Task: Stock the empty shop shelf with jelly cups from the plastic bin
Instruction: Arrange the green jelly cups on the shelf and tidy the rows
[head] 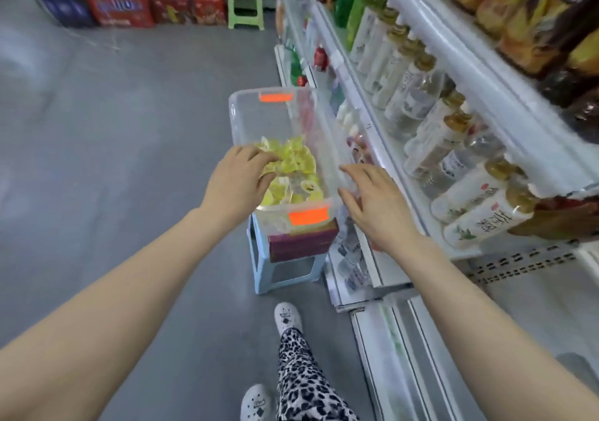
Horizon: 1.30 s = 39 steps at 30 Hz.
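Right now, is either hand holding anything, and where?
The left hand holds yellow jelly cups in the bin, its grip curled over their tops. The right hand holds nothing.

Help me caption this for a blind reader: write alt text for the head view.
A person's left hand grips yellow jelly cups in a clear plastic bin; the right hand is open beside the bin's right wall. The bin stands on a box on a blue stool beside shelves of bottled drinks.
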Each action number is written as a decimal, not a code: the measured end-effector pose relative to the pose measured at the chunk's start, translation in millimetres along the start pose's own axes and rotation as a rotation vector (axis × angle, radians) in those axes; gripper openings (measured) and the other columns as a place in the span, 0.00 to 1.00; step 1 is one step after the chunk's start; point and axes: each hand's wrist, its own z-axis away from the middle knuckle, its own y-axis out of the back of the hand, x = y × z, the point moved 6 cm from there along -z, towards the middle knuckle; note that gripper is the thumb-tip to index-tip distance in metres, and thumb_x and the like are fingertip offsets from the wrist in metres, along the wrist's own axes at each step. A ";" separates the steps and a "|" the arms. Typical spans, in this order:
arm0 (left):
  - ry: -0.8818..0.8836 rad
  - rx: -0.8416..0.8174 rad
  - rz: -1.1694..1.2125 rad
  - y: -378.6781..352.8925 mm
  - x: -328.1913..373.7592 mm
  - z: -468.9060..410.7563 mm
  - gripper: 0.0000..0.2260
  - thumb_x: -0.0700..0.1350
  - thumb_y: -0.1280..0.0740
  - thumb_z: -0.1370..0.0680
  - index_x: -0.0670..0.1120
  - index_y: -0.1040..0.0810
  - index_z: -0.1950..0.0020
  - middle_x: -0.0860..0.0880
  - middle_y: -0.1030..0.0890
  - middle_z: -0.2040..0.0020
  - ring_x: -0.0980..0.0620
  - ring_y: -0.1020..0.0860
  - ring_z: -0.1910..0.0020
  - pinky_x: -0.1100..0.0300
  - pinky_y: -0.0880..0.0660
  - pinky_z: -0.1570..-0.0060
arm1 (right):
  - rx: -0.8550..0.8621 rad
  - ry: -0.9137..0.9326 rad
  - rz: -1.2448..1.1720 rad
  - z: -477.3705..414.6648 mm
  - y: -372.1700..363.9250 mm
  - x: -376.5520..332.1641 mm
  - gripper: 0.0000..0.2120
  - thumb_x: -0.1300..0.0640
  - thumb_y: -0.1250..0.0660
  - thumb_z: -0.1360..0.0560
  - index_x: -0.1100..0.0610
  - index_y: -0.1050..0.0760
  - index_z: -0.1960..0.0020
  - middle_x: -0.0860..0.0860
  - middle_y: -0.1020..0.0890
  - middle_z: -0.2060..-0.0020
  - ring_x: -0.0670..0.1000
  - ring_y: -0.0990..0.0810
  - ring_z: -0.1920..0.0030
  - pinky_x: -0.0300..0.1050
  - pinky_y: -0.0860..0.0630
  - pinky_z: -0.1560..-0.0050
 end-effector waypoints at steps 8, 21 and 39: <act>0.149 -0.094 -0.023 -67.1 -71.1 -60.7 0.11 0.42 0.30 0.24 0.44 0.20 0.41 0.44 0.20 0.49 0.40 0.24 0.49 0.49 0.26 0.47 | -0.425 0.068 -0.068 -106.6 -123.0 41.4 0.22 0.55 0.35 0.21 0.56 0.31 0.28 0.55 0.25 0.36 0.59 0.26 0.39 0.52 0.29 0.40; 0.133 -0.049 -0.045 -124.1 -118.7 -95.3 0.10 0.33 0.30 0.27 0.44 0.17 0.48 0.46 0.19 0.52 0.42 0.24 0.50 0.55 0.28 0.47 | -0.876 0.067 0.065 -167.2 -299.2 44.1 0.20 0.43 0.40 0.21 0.57 0.27 0.38 0.56 0.23 0.38 0.60 0.27 0.37 0.56 0.31 0.39; 0.172 -0.349 -0.204 -154.5 -111.7 -113.6 0.18 0.37 0.28 0.27 0.48 0.22 0.39 0.48 0.23 0.42 0.45 0.26 0.43 0.58 0.28 0.55 | -0.414 0.138 0.066 -201.9 -205.0 56.0 0.23 0.53 0.28 0.29 0.56 0.30 0.36 0.56 0.28 0.43 0.59 0.22 0.54 0.53 0.27 0.52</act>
